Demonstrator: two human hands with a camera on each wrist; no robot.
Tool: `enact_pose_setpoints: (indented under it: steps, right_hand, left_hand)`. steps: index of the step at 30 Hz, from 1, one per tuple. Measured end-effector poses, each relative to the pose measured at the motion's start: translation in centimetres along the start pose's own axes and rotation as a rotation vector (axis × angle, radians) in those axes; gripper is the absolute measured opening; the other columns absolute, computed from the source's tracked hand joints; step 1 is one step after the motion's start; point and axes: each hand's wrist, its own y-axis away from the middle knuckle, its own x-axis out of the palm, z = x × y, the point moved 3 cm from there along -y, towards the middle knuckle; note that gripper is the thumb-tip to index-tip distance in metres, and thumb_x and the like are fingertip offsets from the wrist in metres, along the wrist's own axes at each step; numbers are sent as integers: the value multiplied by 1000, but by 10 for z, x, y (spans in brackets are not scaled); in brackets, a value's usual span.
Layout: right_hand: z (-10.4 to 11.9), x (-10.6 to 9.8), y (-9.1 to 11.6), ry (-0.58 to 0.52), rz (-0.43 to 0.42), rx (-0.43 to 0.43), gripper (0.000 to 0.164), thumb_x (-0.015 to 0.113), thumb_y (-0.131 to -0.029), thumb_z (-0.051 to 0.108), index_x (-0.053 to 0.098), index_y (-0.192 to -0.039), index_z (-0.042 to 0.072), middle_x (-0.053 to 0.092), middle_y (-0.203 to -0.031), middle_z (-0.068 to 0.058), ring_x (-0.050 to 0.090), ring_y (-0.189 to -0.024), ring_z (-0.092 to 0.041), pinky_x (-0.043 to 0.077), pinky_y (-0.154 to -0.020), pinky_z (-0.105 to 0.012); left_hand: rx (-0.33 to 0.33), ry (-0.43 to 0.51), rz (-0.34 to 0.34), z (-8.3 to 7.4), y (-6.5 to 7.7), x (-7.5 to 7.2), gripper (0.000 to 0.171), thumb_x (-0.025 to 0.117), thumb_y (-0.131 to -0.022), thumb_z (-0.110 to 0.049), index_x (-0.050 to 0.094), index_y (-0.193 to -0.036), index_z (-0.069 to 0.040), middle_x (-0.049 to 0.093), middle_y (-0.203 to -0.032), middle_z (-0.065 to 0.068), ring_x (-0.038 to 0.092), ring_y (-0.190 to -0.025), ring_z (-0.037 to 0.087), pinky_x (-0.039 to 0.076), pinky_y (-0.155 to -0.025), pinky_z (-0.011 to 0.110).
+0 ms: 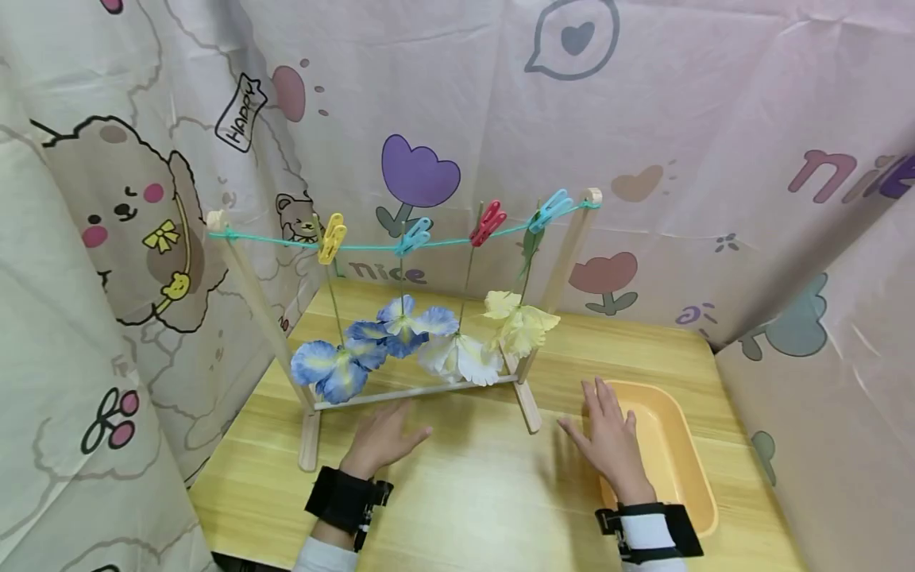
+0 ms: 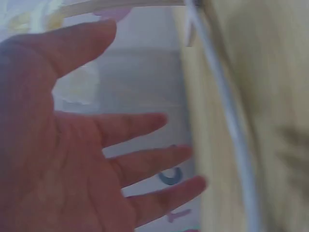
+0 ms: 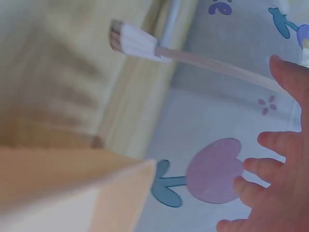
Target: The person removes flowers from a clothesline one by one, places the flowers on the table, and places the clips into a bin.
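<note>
My left hand (image 1: 380,437), fingers spread and holding nothing, hovers before the wooden rack's white bottom rod (image 1: 422,392). Beside the orange tray (image 1: 696,469), my right hand (image 1: 611,445) is also empty with fingers spread; it overlaps the tray's left rim in the head view. On the rack's turquoise string (image 1: 446,242), clothespins hold flowers upside down by their stems: a yellow clothespin (image 1: 332,238) with a blue flower (image 1: 339,369), a blue one (image 1: 413,237) with another blue flower (image 1: 403,322), a red one (image 1: 488,224) with a white flower (image 1: 461,360), and a second blue one (image 1: 552,210) with a yellow flower (image 1: 523,324).
The rack's left post (image 1: 260,314) and right post (image 1: 568,254) stand on wooden feet, the right foot (image 1: 527,407) pointing forward. Printed curtains (image 1: 679,95) enclose the wooden table (image 1: 486,492) behind and at both sides.
</note>
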Motion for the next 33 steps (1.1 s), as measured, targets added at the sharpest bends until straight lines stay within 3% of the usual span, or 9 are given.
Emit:
enact_pose_setpoints:
  steps: [4, 10, 14, 15, 18, 21, 22, 26, 33]
  right_hand:
    - [-4, -18, -15, 14, -2, -35, 82, 63, -87, 46, 28, -145, -1, 27, -147, -30, 29, -133, -47, 21, -96, -78]
    - [-3, -57, -37, -11, -52, -95, 75, 65, -88, 31, 28, -141, -9, 36, -139, -36, 37, -125, -51, 30, -98, -69]
    - [3, -81, -49, -33, -97, -118, 71, 65, -88, 22, 29, -141, -10, 40, -134, -38, 41, -118, -54, 34, -97, -67]
    - [5, -87, -52, -40, -109, -123, 70, 64, -89, 20, 29, -141, -10, 41, -133, -38, 42, -117, -54, 34, -97, -66]
    - [13, -104, -61, -63, -132, -133, 70, 63, -90, 21, 26, -143, -6, 41, -134, -37, 42, -117, -54, 35, -96, -66]
    - [24, -125, -73, -115, -148, -168, 68, 61, -91, 22, 27, -144, -3, 39, -137, -34, 39, -122, -53, 34, -99, -66]
    - [28, -133, -77, -137, -155, -186, 67, 61, -91, 22, 27, -144, -3, 38, -139, -33, 38, -124, -52, 33, -100, -66]
    - [48, -167, -92, -212, -238, -303, 61, 64, -89, 18, 37, -139, -3, 44, -135, -31, 41, -123, -49, 34, -101, -63]
    - [87, -208, -111, -244, -364, -446, 49, 65, -86, 10, 48, -130, -3, 55, -127, -25, 51, -117, -40, 43, -95, -56]
  left_hand:
    - [66, 39, 42, -14, 1, -12, 63, 53, -91, -50, 50, -134, -3, 57, -129, 18, 59, -110, 34, 49, -90, 51]
    - [244, 229, 40, -38, -2, -26, 50, 47, -95, -47, 56, -128, -10, 63, -122, 9, 60, -112, 24, 48, -96, 42]
    - [386, 360, -101, -52, -7, -29, 39, 47, -97, -41, 59, -125, -16, 66, -114, 4, 61, -107, 17, 49, -94, 37]
    - [445, 382, -155, -44, -19, -16, 39, 45, -98, -40, 58, -125, -15, 65, -115, 3, 60, -108, 16, 48, -96, 36]
    - [532, 420, -270, -55, -23, -19, 34, 45, -99, -34, 58, -125, -15, 63, -115, 2, 58, -108, 13, 47, -96, 29]
    - [570, 415, -326, -69, -29, -24, 35, 44, -100, -32, 57, -124, -10, 62, -116, 4, 57, -110, 14, 45, -97, 28]
    - [560, 412, -330, -86, -20, -40, 34, 46, -100, -30, 58, -123, -8, 62, -114, 4, 57, -109, 15, 46, -96, 29]
    - [600, 382, -381, -108, -28, -51, 33, 47, -100, -22, 55, -126, -4, 61, -119, 8, 55, -115, 18, 42, -103, 28]
    - [611, 427, -465, -133, -41, -62, 37, 47, -99, -20, 46, -133, -4, 56, -127, 10, 51, -120, 17, 43, -101, 28]
